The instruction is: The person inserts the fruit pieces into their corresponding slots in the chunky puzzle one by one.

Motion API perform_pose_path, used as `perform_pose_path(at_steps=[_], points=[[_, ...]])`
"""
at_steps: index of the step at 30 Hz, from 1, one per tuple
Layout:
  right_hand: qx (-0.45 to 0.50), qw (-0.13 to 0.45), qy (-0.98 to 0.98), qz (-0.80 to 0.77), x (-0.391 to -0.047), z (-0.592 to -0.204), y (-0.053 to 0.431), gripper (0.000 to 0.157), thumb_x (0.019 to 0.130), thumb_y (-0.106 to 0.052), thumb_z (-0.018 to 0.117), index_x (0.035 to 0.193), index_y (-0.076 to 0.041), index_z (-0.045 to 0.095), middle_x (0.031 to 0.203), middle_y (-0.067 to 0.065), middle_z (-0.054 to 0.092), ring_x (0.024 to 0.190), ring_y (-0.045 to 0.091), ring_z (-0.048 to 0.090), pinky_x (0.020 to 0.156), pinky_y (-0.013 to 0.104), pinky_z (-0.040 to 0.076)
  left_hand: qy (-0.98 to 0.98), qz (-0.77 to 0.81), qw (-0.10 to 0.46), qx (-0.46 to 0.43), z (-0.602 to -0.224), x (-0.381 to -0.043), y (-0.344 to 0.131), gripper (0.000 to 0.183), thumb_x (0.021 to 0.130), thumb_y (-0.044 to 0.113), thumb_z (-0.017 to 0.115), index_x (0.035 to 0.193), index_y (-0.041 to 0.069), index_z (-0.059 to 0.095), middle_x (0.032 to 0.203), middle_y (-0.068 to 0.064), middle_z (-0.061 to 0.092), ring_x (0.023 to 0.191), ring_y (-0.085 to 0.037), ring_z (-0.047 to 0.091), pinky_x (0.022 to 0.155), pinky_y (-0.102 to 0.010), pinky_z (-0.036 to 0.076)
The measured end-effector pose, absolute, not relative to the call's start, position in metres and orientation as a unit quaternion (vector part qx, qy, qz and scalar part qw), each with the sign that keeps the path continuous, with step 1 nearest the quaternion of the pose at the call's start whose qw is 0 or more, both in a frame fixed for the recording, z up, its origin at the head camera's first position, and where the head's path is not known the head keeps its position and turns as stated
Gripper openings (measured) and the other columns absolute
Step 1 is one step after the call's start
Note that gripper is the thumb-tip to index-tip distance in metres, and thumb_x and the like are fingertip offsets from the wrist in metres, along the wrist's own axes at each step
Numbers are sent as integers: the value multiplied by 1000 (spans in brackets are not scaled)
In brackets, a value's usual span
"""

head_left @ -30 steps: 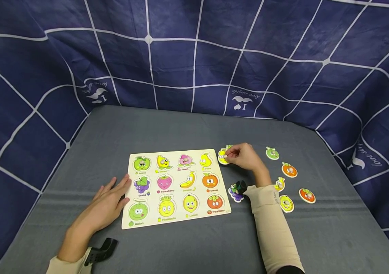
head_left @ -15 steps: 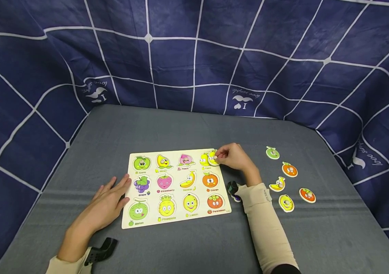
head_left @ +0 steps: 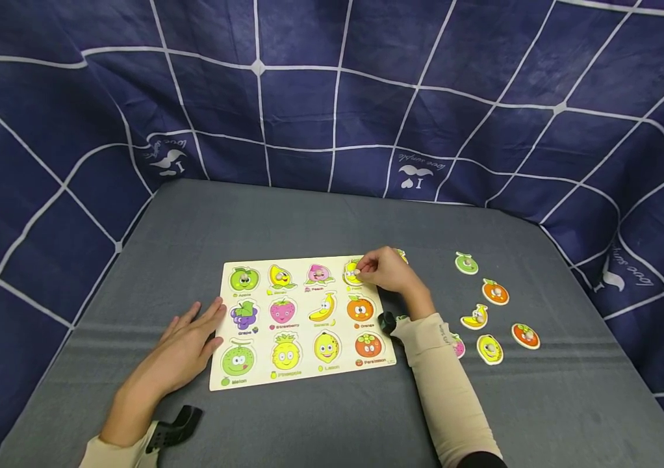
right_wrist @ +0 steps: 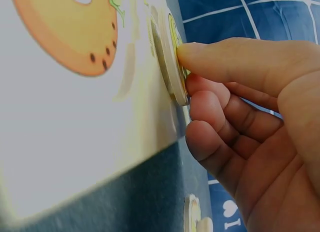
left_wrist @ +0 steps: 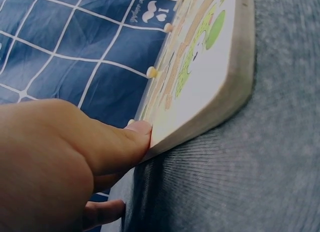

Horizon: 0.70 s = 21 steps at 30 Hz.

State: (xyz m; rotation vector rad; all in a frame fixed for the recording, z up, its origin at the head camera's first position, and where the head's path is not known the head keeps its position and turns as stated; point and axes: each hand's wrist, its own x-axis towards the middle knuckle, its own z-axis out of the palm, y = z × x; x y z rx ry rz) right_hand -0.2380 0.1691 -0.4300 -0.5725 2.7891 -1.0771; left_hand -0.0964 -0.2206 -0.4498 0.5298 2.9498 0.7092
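My right hand [head_left: 392, 270] pinches a yellow pear puzzle piece [head_left: 350, 273] by its knob, over the pear picture at the top right of a wooden fruit puzzle board [head_left: 303, 325]. The right wrist view shows the piece's thick edge [right_wrist: 175, 67] tilted close to the board; whether it touches the board cannot be told. My left hand [head_left: 175, 354] rests along the board's left edge with fingers extended, the thumb [left_wrist: 135, 137] against its side in the left wrist view. Knobbed apple [head_left: 244, 279], mango [head_left: 280, 277] and peach [head_left: 318, 273] pieces sit in the top row.
Loose pieces lie right of the board on the grey cloth: melon [head_left: 466, 263], orange [head_left: 495, 292], banana [head_left: 475, 317], persimmon [head_left: 525, 336] and lemon [head_left: 490, 350]. A pink piece [head_left: 457, 346] is partly behind the right sleeve. Another piece [head_left: 402, 255] peeks out behind the right hand.
My right hand has carried the pear piece leftward from the cloth beside the board onto the pear picture. My left hand has stayed at the board's left edge.
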Motion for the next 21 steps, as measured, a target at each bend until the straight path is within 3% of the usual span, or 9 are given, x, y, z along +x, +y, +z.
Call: perform_pose_path(at_steps=[21], points=[[-176, 56, 924, -335, -240, -432, 164, 6, 81, -5, 77, 82, -1, 73, 68, 1, 62, 62, 11, 55, 60, 24, 46, 958, 232, 36, 165, -449, -96, -220, 56, 95, 9, 64, 145, -6, 44, 153, -22, 37, 137, -55, 27, 102, -75, 19]])
